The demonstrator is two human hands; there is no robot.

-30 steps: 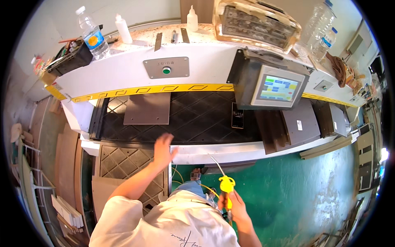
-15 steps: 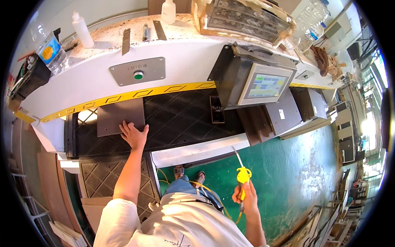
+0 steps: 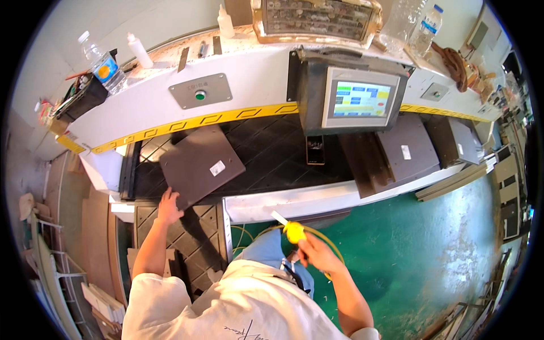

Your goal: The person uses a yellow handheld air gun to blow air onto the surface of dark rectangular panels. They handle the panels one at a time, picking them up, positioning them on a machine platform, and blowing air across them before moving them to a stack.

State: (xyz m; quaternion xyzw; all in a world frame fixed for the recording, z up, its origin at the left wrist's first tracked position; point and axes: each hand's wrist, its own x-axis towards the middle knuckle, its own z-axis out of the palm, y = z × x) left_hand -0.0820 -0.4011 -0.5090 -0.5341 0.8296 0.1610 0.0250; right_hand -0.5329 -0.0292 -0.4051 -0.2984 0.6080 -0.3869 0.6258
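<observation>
A dark brown panel [image 3: 199,164] with a white label and small holes lies turned at an angle over the left end of the black work surface. My left hand [image 3: 169,206] is at its near left corner, fingers along the edge and thumb close under the corner. Over the green floor, my right hand [image 3: 318,254] is closed round a yellow air blow gun [image 3: 294,232]. Its pale nozzle points up and left, apart from the panel, and a yellow hose [image 3: 330,245] curves behind my wrist.
A touchscreen box [image 3: 358,97] overhangs the black surface [image 3: 272,161], where a phone [image 3: 315,151] lies. More brown panels [image 3: 409,148] are stacked at right. Bottles and a drawer box [image 3: 317,21] stand on the back ledge, above a green button [image 3: 200,95]. A ridged lower surface [image 3: 195,241] adjoins at left.
The panel has turned, showing a label, and its corner now reaches the near edge. My left hand has shifted from its top to that corner. The blow gun has moved left and nearer my body.
</observation>
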